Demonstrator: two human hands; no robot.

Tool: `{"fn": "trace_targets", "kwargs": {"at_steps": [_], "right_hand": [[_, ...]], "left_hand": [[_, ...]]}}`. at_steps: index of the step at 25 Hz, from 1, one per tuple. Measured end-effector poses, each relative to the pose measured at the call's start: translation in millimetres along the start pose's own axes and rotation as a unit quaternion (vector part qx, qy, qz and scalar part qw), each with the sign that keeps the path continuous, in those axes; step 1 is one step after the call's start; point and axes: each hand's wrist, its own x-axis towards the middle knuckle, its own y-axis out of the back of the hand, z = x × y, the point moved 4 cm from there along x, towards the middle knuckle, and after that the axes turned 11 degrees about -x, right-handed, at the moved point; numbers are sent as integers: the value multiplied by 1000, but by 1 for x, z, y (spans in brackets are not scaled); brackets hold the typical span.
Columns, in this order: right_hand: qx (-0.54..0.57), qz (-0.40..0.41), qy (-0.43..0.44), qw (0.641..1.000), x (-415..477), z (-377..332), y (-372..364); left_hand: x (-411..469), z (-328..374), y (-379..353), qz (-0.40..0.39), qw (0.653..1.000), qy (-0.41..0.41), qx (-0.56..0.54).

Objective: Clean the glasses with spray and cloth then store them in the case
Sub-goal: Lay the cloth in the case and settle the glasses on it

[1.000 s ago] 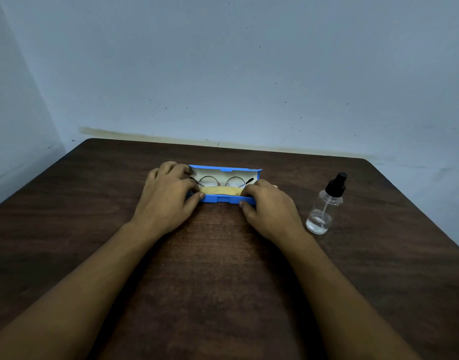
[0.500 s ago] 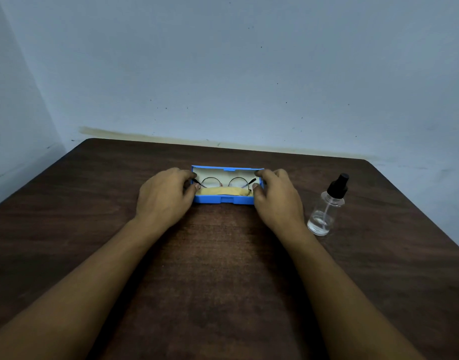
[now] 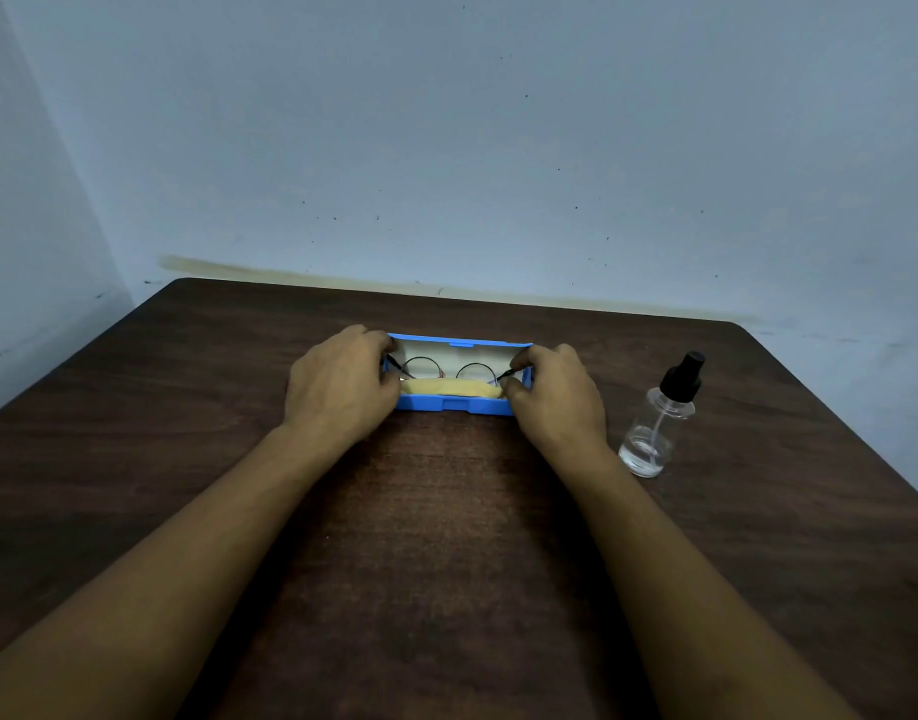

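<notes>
nearest to me, both bare forearms run up from 7 and 5 o'clock across the dark brown wooden table (image 3: 446, 537) towards 12 o'clock.

left hand (image 3: 342, 387): at the 9 o'clock end of the open blue plastic glasses case (image 3: 456, 405). fingers curled and pressed together over that end. thumb and forefinger close on a black temple tip.

right hand (image 3: 555, 397): at the 3 o'clock end of the case. fingers curled. thumb and forefinger pinch the other black temple tip.

case: flat on the table at 12 o'clock, lid raised on the far side and showing its pale lining. a folded yellow cloth (image 3: 451, 388) lies along the near inner edge of the tray. behind it, the round thin-wire glasses (image 3: 423, 366) sit inside the case, lenses facing me. i cannot tell whether the glasses rest on the bottom.

a clear spray bottle with a black nozzle (image 3: 654, 433) stands upright at 3 o'clock of the right hand, near the wrist but apart from it. a little liquid shows at the bottom.

farthest, a pale blue wall (image 3: 498, 148) meets the table's far edge.
</notes>
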Motion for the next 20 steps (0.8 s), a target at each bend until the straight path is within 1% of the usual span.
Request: {"fn": "trace_targets", "kwargs": {"at_steps": [5,10,12,15,18,20], "right_hand": [[35,25,13,999,0,3,-1],[98,82,26,991,-3,8,3],[126,97,15,987,-3,9,4],[150,71,-21,986,-3,13,-1],[179,31,-54,982,-2,17,-5],[186,26,-66,980,-5,17,-3]], "left_hand": [[2,-3,-5,0,1000,9,-22],[5,-8,-3,32,994,31,-100],[3,-11,-4,51,991,32,-118],[-1,-14,-5,65,988,30,-135],[-3,-14,-3,57,989,10,-133],[-5,-14,-2,48,991,-4,-123]]}}
